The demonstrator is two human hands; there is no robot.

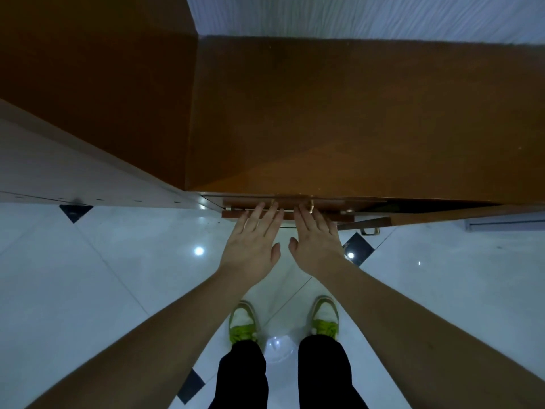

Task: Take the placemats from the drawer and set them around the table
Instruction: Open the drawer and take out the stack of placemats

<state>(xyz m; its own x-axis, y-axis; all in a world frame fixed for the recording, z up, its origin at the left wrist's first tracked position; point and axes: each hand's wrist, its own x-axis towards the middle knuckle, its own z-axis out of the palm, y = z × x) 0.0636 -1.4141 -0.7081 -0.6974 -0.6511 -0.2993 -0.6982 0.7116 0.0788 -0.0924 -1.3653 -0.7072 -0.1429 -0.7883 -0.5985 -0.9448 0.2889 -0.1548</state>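
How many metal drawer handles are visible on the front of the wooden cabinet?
2. One handle is just above the right hand, near its fingertips. The other handle is lower, to the right. The hands may hide more.

The inside of the brown wooden drawer (287,214) cannot be seen: only its thin front edge shows under the overhanging orange-brown cabinet top (354,119), so whether it holds anything cannot be told. The straight fingertips (261,206) of the left hand (250,246) and those of the right hand (317,243) reach the drawer front, and whether they press it or only hover over it is unclear. A brass handle (310,205) is partly hidden behind the right hand's fingers. Both forearms run off the lower edge, and the cabinet top is cut off at the right edge.
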